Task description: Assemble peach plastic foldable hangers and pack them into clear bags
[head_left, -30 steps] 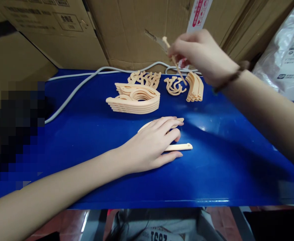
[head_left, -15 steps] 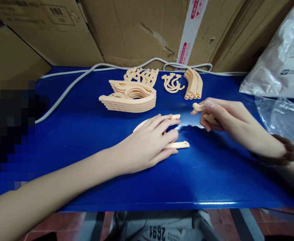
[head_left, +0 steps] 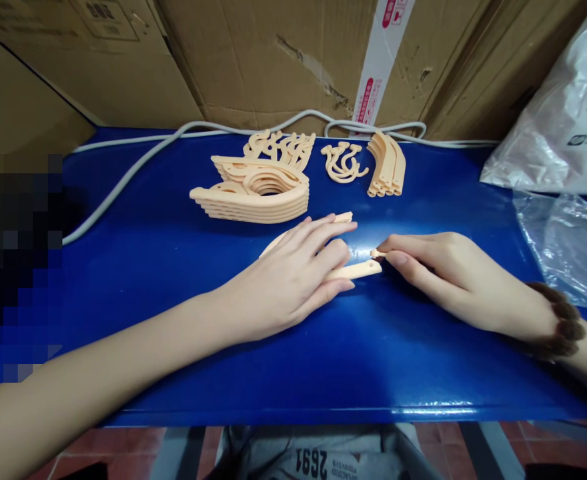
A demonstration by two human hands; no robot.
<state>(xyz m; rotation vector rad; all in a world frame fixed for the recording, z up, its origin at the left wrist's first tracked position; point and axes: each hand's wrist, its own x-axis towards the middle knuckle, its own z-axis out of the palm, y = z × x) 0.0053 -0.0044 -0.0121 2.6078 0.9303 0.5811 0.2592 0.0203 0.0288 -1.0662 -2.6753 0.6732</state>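
My left hand (head_left: 306, 273) is curled over a beige plastic hanger piece (head_left: 356, 270) on the blue table, gripping it between thumb and fingers. Most of that piece is hidden under the hand; two of its ends stick out on the right. Close to the lower end, my right hand (head_left: 443, 280) pinches a small beige part with a knobbed tip (head_left: 376, 253), which looks like one of the loose hooks (head_left: 343, 163) behind. Its tip is just above the hanger piece's end; whether they touch I cannot tell. The rest of the small part is hidden by the fingers.
A stack of beige hanger pieces (head_left: 253, 203) stands behind my left hand, with more wavy beige parts (head_left: 283, 148) beyond. Curved beige arms (head_left: 387, 167) lie at the back. A white cable (head_left: 138, 177) runs along the cardboard boxes (head_left: 273, 60). Plastic bags (head_left: 553, 127) lie at right.
My right hand has moved down and left, turned over, and brought the small part's knobbed tip to the hanger piece. The hanger piece's right ends have tilted slightly upward under my left hand.
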